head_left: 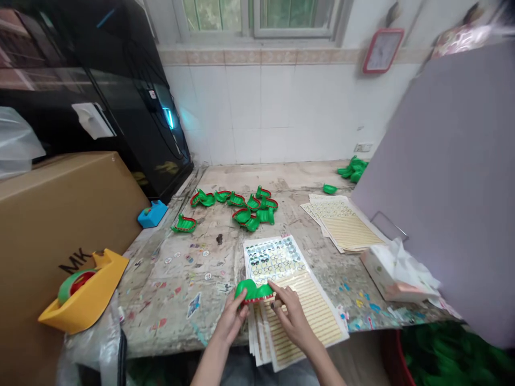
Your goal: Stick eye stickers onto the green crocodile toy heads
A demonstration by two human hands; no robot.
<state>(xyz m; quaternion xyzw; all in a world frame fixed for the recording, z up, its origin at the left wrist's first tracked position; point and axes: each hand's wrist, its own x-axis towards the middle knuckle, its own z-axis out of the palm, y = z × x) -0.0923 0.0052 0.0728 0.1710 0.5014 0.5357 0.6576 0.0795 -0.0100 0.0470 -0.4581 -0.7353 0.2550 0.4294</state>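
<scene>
Because the green plastic crocodile toy (251, 290) is small, the left hand (230, 319) can curl around it and grip it tight, right at the edge of the sticker sheets (276, 260). The right hand (293, 316) comes in close by the toy's red mouth. Its fingertips (276, 289) are bent there, but it is hard to tell if they pinch anything. The sheets lie right under the hands, maybe so they are easy to reach. More crocodile toys (245, 206) sit in a loose bunch farther up the worn table (173, 316), and a small pile (354, 169) sits near the wall. A yellow tape dispenser (86, 289) lies to the left, a tissue box (396, 273) to the right — neither one blocks the hands.
</scene>
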